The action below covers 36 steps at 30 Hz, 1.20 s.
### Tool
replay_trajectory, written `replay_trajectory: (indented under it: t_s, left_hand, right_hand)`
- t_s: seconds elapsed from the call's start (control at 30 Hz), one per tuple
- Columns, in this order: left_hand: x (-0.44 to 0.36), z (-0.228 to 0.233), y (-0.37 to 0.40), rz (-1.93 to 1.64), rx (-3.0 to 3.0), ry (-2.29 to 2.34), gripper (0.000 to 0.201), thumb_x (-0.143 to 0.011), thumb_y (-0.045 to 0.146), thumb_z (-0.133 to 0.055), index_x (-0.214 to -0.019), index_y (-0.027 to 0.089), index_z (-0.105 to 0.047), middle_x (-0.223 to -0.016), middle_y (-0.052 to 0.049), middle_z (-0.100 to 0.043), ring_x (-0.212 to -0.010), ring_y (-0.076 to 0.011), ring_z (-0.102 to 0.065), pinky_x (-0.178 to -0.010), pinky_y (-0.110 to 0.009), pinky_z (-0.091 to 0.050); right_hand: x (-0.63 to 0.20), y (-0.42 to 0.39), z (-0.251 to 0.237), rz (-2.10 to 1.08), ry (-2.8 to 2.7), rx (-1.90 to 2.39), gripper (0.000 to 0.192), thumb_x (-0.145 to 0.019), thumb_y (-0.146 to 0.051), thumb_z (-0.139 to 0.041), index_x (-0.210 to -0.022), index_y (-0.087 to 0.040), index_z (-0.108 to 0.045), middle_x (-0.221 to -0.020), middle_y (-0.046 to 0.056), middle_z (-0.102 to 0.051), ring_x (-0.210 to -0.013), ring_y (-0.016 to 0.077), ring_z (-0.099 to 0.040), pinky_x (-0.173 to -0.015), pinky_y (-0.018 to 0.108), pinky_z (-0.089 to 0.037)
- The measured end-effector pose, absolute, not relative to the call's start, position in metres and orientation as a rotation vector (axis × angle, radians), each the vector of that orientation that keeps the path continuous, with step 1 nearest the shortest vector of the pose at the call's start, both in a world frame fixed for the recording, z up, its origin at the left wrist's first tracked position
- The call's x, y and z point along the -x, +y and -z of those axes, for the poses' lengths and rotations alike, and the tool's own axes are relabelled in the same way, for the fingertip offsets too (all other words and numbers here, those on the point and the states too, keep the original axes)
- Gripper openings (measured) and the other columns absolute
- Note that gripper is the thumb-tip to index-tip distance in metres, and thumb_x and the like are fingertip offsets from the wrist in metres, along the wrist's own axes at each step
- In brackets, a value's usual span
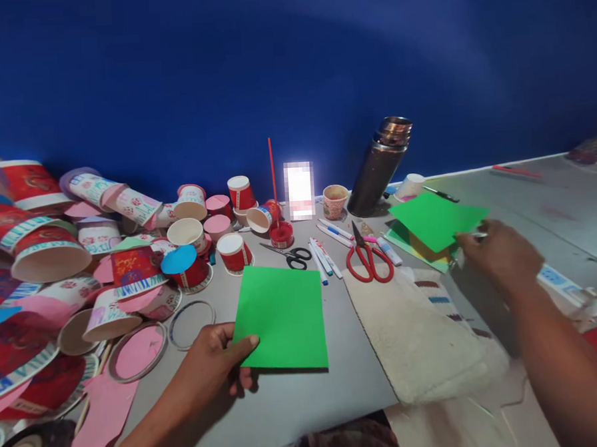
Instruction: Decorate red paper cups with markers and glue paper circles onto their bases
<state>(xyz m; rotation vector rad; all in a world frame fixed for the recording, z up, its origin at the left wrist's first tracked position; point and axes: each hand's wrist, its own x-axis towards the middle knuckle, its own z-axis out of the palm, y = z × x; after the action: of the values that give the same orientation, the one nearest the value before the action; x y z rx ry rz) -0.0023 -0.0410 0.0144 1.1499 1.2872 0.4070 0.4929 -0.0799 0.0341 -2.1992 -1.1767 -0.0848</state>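
A square sheet of green paper (283,317) is pinched at its lower left edge by my left hand (225,357), thumb on top and fingers beneath. My right hand (503,256) grips the near right corner of another green sheet (436,219). That second sheet is raised at an angle above a small stack of coloured paper (414,247) in yellow and pale green. Red-handled scissors (367,256) lie between the two sheets, with several markers (325,259) to their left. Black-handled scissors (295,256) rest behind the left sheet.
Paper cups (126,279), many decorated, crowd the left side. A dark flask (378,172) stands tilted near the blue wall, beside a patterned cup (335,201). An open red pot (281,234) holds a red stick. A cream cloth (415,344) hangs over the front edge.
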Motion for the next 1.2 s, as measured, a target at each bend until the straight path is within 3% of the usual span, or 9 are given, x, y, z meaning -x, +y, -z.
replay_trajectory:
  t_s: [0.1, 0.23, 0.33, 0.43, 0.5, 0.63, 0.77, 0.93, 1.2]
  left_hand:
    - [0.006, -0.018, -0.046, -0.343, -1.166, 1.328, 0.042, -0.08, 0.056, -0.075, -0.073, 0.016, -0.065, -0.048, -0.006, -0.067, -0.037, -0.0107, -0.05, -0.04, -0.019, -0.03]
    - [0.008, -0.027, -0.043, -0.219, -1.277, 1.327, 0.042, -0.081, 0.057, -0.072, -0.07, 0.018, -0.061, -0.046, -0.003, -0.062, -0.039, -0.0126, -0.049, -0.043, -0.022, -0.03]
    - [0.008, -0.038, -0.041, -0.216, -1.725, 1.528, 0.038, -0.089, 0.053, -0.065, -0.07, 0.02, -0.06, -0.056, -0.003, -0.066, -0.05, -0.0178, -0.058, -0.05, -0.026, -0.036]
    - [0.008, -0.041, -0.045, -0.303, -2.209, 1.738, 0.029, -0.095, 0.045, -0.058, -0.099, 0.019, -0.07, -0.09, -0.011, -0.077, -0.081, -0.0296, -0.072, -0.067, -0.036, -0.052]
    - [0.005, -0.036, -0.052, -0.362, -2.447, 1.602, 0.034, -0.097, 0.04, -0.055, -0.119, 0.017, -0.069, -0.119, -0.018, -0.074, -0.105, -0.0353, -0.072, -0.086, -0.047, -0.058]
    - [-0.011, -0.022, -0.062, -0.235, -2.703, 1.046, 0.063, -0.095, 0.041, -0.068, -0.153, 0.026, -0.051, -0.168, -0.016, -0.041, -0.155, -0.0401, -0.038, -0.122, -0.059, -0.04]
    - [-0.029, -0.016, -0.06, 0.063, -2.633, 0.824, 0.077, -0.093, 0.059, -0.069, -0.158, 0.022, -0.047, -0.169, -0.021, -0.038, -0.159, -0.0414, -0.03, -0.127, -0.064, -0.031]
    - [-0.037, -0.01, -0.057, 0.158, -2.623, 0.884, 0.079, -0.087, 0.052, -0.078, -0.155, 0.021, -0.05, -0.168, -0.023, -0.037, -0.157, -0.0442, -0.033, -0.125, -0.067, -0.032]
    - [-0.037, 0.004, -0.052, 0.166, -2.641, 0.89, 0.075, -0.089, 0.06, -0.072, -0.153, 0.026, -0.052, -0.167, -0.021, -0.042, -0.155, -0.0447, -0.037, -0.122, -0.068, -0.034]
  right_hand:
    - [-0.467, -0.079, -0.037, 0.188, -1.154, 2.331, 0.039, -0.092, -0.041, -0.059, -0.12, -0.016, -0.072, -0.114, 0.025, -0.072, -0.103, 0.0377, -0.065, -0.069, 0.042, -0.038]
    - [-0.411, -0.059, -0.038, -0.036, -1.43, 2.278, 0.027, -0.094, -0.043, -0.059, -0.099, -0.025, -0.079, -0.098, 0.009, -0.081, -0.084, 0.0269, -0.069, -0.069, 0.035, -0.041]
    - [-0.37, -0.041, -0.042, -0.089, -1.687, 2.216, 0.028, -0.096, -0.04, -0.056, -0.094, -0.025, -0.08, -0.089, 0.005, -0.081, -0.078, 0.0237, -0.069, -0.063, 0.032, -0.037]
    - [-0.339, -0.027, -0.044, -0.149, -2.008, 2.144, 0.023, -0.097, -0.032, -0.056, -0.094, -0.024, -0.078, -0.095, 0.006, -0.082, -0.084, 0.0241, -0.071, -0.066, 0.031, -0.038]
    - [-0.325, -0.02, -0.042, -0.142, -2.174, 2.101, 0.022, -0.098, -0.032, -0.058, -0.104, -0.024, -0.078, -0.105, 0.007, -0.082, -0.096, 0.0264, -0.073, -0.073, 0.032, -0.043]
    - [-0.311, -0.009, -0.031, -0.038, -2.284, 2.115, 0.03, -0.098, -0.034, -0.063, -0.122, -0.02, -0.072, -0.121, 0.014, -0.077, -0.113, 0.0324, -0.07, -0.083, 0.036, -0.046]
    - [-0.308, -0.004, -0.019, 0.031, -2.273, 2.17, 0.028, -0.1, -0.036, -0.061, -0.118, -0.018, -0.071, -0.115, 0.014, -0.078, -0.106, 0.0316, -0.073, -0.077, 0.034, -0.046]
    - [-0.304, -0.005, -0.008, 0.124, -2.229, 2.229, 0.026, -0.102, -0.032, -0.055, -0.121, -0.019, -0.067, -0.113, 0.014, -0.078, -0.1, 0.0291, -0.074, -0.073, 0.033, -0.045]
    - [-0.301, -0.003, 0.001, 0.177, -2.237, 2.222, 0.031, -0.103, -0.042, -0.057, -0.121, -0.018, -0.066, -0.108, 0.012, -0.074, -0.101, 0.0308, -0.073, -0.07, 0.033, -0.045]
